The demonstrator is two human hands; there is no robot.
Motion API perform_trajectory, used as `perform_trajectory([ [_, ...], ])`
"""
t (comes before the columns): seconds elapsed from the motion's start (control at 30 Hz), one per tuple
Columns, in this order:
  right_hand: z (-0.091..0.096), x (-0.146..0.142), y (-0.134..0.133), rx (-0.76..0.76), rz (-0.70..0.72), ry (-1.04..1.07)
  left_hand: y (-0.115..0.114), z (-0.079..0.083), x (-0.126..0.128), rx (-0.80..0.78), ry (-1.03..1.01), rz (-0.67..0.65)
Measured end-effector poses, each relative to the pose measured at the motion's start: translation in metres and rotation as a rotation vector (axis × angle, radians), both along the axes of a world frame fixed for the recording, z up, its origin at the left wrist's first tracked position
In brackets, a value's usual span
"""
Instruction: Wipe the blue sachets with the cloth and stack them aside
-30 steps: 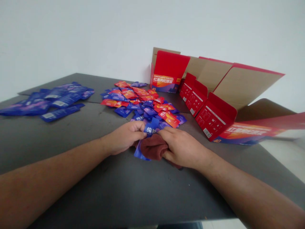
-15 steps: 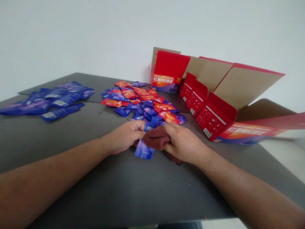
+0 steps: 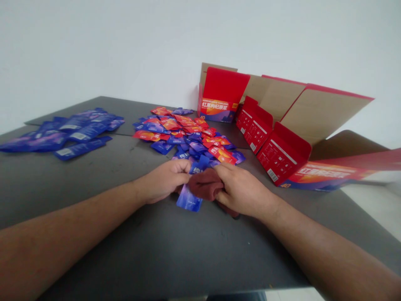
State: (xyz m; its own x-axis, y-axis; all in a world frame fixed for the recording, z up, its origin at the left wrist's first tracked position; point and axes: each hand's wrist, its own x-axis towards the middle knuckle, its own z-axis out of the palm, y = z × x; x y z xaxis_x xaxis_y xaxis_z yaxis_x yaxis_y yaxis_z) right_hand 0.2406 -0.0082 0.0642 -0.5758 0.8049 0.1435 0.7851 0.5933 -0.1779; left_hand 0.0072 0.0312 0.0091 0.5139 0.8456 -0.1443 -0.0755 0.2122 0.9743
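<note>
A blue-and-purple pouch (image 3: pixel 189 201) with white lettering is held up over the near part of the table. My left hand (image 3: pixel 164 182) is closed, thumb against curled fingers, at the pouch's left edge. A folded reddish-brown cloth (image 3: pixel 205 184) is bunched in my right hand (image 3: pixel 239 188) and lies across the pouch's front, covering its middle and right side. Some of the cloth hangs below my right hand, and a bit of brown shows beneath my left fingers. Just beyond both hands is a mixed pile of red and blue pouches (image 3: pixel 184 129).
Several blue pouches (image 3: pixel 78 127) lie heaped on the left of the dark grey table (image 3: pixel 140 255). On the right stand open red cartons (image 3: pixel 275 152) with raised flaps; one carton (image 3: pixel 219 94) is farther back near the white wall (image 3: pixel 125 50).
The pouch's lower end has shifted very slightly downward. Both hands keep their hold in nearly the same place.
</note>
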Motion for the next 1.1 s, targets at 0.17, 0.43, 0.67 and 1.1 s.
perform_trajectory([
  [0.17,0.0001,0.0004,-0.0004,0.016,-0.01,-0.006,-0.001,0.0012,0.0011,-0.012,-0.004,0.001],
  [0.43,-0.0003,0.0004,-0.0014,0.013,0.04,-0.027,-0.0002,-0.0002,0.0005,0.02,0.005,-0.001],
  [0.67,-0.0013,0.0017,-0.0002,0.037,-0.017,-0.008,-0.0006,0.0002,0.0006,0.002,-0.002,-0.001],
  [1.1,0.0005,0.0,-0.0016,0.004,0.018,-0.035,0.0002,-0.0025,0.0005,0.027,-0.017,-0.016],
])
